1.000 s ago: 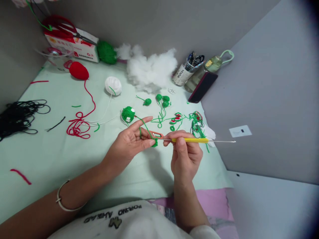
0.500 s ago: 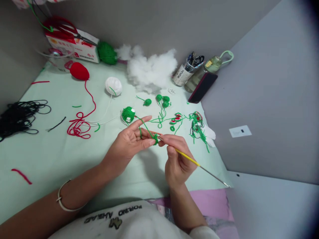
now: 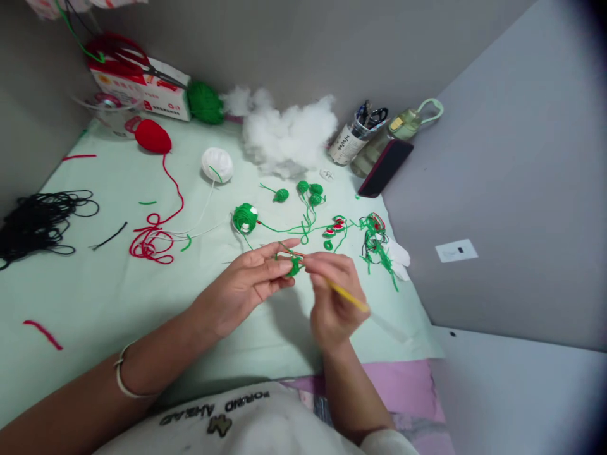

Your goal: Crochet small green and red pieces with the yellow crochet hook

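Note:
My left hand (image 3: 253, 272) pinches a small green crochet piece (image 3: 294, 266) between thumb and fingers, with green yarn running over the index finger. In my right hand (image 3: 337, 303) is a crochet hook (image 3: 348, 294) with a yellow grip, closed in the fingers like a pen; its rear shaft is smeared by motion. The hook's tip meets the green piece, though the exact stitch is too small to make out. Just beyond my left fingers lies a green yarn ball (image 3: 245, 218) with white patches.
Finished green balls (image 3: 315, 189), red-and-green pieces (image 3: 338, 224) and yarn scraps (image 3: 377, 243) lie beyond my hands. Behind are white stuffing (image 3: 289, 136), a pen cup (image 3: 351, 140), a bottle (image 3: 405, 123) and a phone (image 3: 386, 169). Leftward sit red yarn (image 3: 152, 136), white yarn (image 3: 217, 165) and black cord (image 3: 38, 224).
My left index finger has lowered and its other fingers have shifted around the green piece. The right hand has turned slightly with the hook, moving a little left. The yarn from the ball hangs lower.

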Demonstrator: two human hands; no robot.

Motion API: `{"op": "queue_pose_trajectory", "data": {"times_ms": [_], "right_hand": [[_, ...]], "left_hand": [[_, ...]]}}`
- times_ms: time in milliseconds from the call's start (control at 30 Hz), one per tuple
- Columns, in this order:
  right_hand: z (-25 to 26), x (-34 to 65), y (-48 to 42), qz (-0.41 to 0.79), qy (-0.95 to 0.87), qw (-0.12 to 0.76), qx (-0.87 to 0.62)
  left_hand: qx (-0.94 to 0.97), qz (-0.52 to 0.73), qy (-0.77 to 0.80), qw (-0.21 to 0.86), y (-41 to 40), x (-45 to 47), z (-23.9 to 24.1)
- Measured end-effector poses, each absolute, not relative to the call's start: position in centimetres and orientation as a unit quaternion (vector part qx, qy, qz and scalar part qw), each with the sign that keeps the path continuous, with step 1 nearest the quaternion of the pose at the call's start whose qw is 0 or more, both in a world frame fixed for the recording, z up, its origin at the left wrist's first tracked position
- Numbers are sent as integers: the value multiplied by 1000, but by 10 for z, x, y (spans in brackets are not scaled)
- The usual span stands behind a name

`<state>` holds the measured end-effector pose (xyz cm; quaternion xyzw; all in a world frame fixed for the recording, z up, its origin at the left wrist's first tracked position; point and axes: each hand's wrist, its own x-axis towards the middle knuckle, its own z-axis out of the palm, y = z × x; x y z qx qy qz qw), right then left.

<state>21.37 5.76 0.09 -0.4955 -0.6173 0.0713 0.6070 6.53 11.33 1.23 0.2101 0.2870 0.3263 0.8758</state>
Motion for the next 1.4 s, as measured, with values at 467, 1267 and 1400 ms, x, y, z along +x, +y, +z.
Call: {"op": "queue_pose_trajectory", "data": {"times_ms": [467,1267,1400], "right_hand": [[0,204,60,70,-609,607,-506],[16,219,60,262,-533,634,-496],[14,216,57,164,-614,600,-486]], "left_hand": [[303,388,302,816,106,68,13],[365,378,334,783,113,60,13],[396,405,359,742,111,61,13]]}}
